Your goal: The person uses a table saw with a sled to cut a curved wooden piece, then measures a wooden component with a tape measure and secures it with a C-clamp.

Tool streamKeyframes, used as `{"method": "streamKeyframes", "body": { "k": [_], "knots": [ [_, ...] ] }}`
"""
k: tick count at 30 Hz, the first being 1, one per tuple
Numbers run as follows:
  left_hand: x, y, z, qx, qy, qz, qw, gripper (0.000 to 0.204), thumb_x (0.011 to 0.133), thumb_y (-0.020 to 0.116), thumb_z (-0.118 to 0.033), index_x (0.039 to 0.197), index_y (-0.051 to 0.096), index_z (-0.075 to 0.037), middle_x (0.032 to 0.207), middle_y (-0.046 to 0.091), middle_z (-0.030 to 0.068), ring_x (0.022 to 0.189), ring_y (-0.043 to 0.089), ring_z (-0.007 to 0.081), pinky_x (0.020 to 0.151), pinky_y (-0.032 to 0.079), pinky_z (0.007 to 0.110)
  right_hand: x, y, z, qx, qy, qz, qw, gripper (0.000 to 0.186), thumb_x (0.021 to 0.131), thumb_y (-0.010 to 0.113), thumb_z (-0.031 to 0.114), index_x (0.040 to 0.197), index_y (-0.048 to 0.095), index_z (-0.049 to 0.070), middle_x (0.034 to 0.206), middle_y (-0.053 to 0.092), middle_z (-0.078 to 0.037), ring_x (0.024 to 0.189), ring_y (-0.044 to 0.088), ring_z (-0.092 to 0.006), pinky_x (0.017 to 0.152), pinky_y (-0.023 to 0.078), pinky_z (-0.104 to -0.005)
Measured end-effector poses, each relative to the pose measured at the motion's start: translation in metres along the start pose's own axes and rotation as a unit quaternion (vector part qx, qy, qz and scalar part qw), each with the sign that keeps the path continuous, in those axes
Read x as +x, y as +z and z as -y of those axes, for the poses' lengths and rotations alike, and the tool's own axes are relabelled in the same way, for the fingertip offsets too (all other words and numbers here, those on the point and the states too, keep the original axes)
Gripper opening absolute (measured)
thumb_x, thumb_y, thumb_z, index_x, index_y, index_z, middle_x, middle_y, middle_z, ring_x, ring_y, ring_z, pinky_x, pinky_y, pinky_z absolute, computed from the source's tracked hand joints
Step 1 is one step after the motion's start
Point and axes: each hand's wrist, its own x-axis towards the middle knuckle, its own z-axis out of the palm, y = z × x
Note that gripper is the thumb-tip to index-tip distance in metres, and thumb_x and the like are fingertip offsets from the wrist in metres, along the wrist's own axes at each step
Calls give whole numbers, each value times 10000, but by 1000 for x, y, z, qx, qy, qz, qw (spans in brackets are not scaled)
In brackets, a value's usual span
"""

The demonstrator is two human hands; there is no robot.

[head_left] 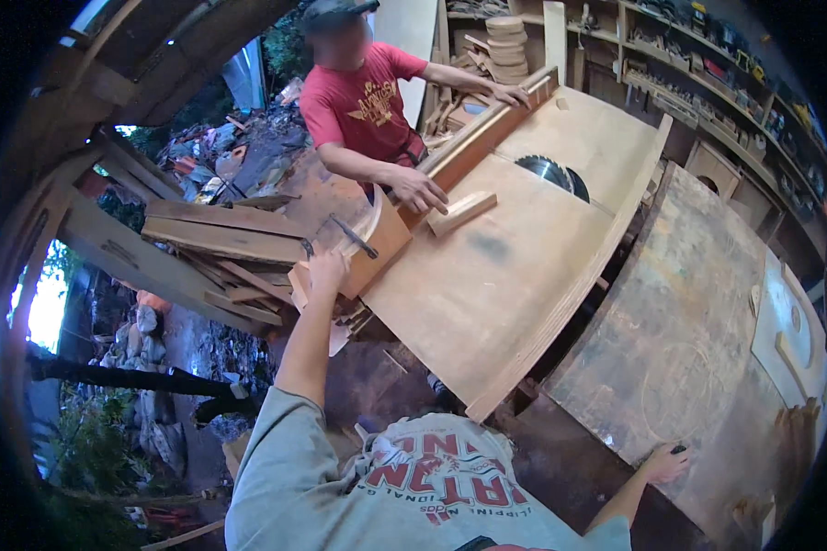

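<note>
My left hand [328, 270] reaches to the near end of the wooden fence [459, 158] on the saw table [450, 294]. Its fingers are closed, and a dark tip sticks out above them; what they grip I cannot make out. Just right of it a dark metal clamp [354, 236] lies across the fence's end block [384, 253]. My right hand [663, 466] rests on the worn dark workbench [652, 349], fingers curled at a small black object [678, 449]. Toothed and upright, a circular saw blade [553, 174] rises through the table top. Whether it spins I cannot tell.
Across the table stands a person in a red shirt [377, 115], one hand [421, 190] near a short wood block [463, 213], the other on the fence's far end. Stacked boards [220, 230] lie at left. Tool shelves [698, 83] line the right back. A gap separates the table and workbench.
</note>
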Motion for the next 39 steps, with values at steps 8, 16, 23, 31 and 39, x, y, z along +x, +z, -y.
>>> {"method": "streamKeyframes", "body": {
  "k": [8,16,23,31,39],
  "knots": [
    [9,-4,3,-67,-47,122,989,455,969,575,-504,963,720,-73,874,748,187,812,736,389,750,583,507,-1,2,2,24,14,6,1000,457,969,610,400,1366,620,174,1271,651,-117,1184,600,-355,930,506,-494],
    [16,-6,1,-59,-71,145,985,464,944,608,-512,956,749,-69,864,747,195,839,738,396,761,589,514,0,-3,5,41,23,17,999,456,966,621,397,1338,621,132,1223,654,-156,1144,616,-377,909,508,-504],
    [17,3,1,-69,-75,140,985,459,928,625,-514,917,759,-75,868,747,200,829,738,399,766,592,508,-1,5,-1,53,-14,-38,998,441,977,612,391,1320,630,115,1249,659,-145,1119,616,-384,930,486,-498],
    [17,1,0,-45,-68,131,988,447,922,622,-490,964,731,-59,879,749,205,847,742,395,779,596,504,-1,3,1,51,16,-8,999,437,976,621,393,1332,628,140,1261,656,-134,1129,615,-366,945,484,-490],
    [17,3,-1,-66,-82,141,985,449,920,621,-481,924,750,-52,880,749,212,851,742,395,788,594,505,0,-5,7,51,21,1,998,443,958,647,372,1342,624,151,1260,651,-124,1155,604,-350,952,488,-481]
  ]
}}
